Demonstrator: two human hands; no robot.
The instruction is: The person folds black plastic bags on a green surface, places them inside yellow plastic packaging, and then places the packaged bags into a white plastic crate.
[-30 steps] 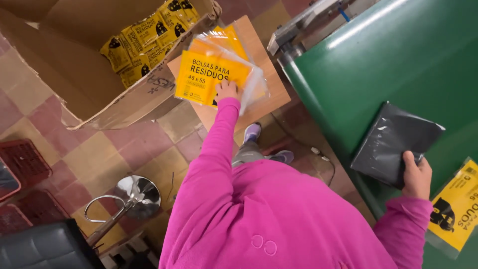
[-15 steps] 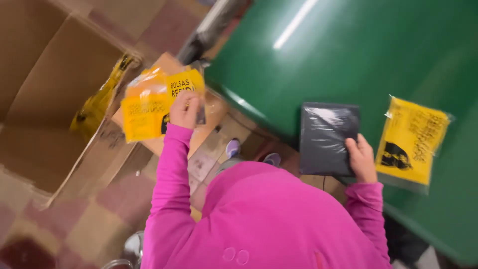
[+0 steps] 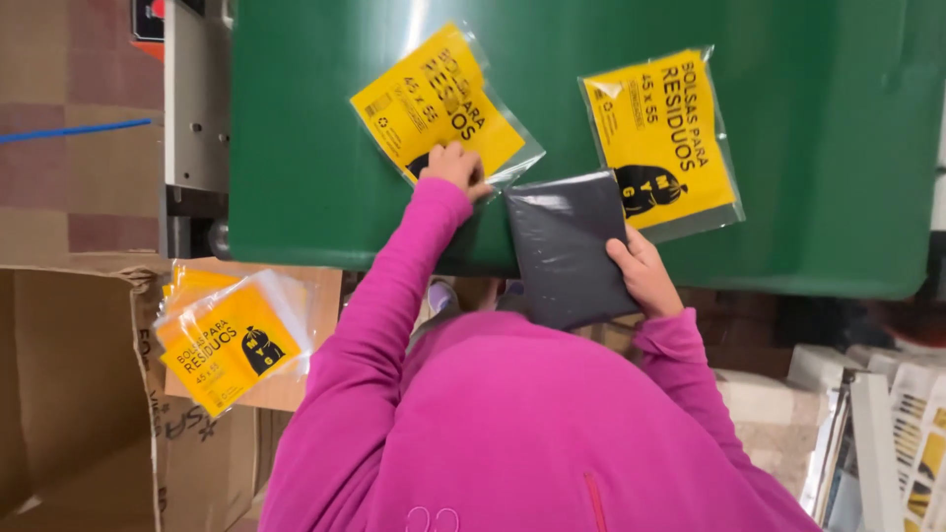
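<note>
My left hand (image 3: 455, 167) grips the near edge of a clear packet with a yellow printed insert (image 3: 434, 99) and presses it onto the green table (image 3: 315, 148). My right hand (image 3: 641, 271) holds a flat dark grey pack of folded bags (image 3: 567, 246) by its right side, at the table's near edge. A second yellow packet (image 3: 660, 138) lies flat just beyond the grey pack, touching no hand. Both my arms are in pink sleeves.
A stack of the same yellow packets (image 3: 227, 340) rests on a cardboard flap at lower left, beside an open cardboard box (image 3: 69, 394). A grey metal frame (image 3: 195, 108) borders the table's left end. White stacked goods (image 3: 887, 424) stand at lower right.
My left hand took a yellow packet from the stack by the box and brought it onto the green table. The view swung right. My right hand kept hold of the grey pack.
</note>
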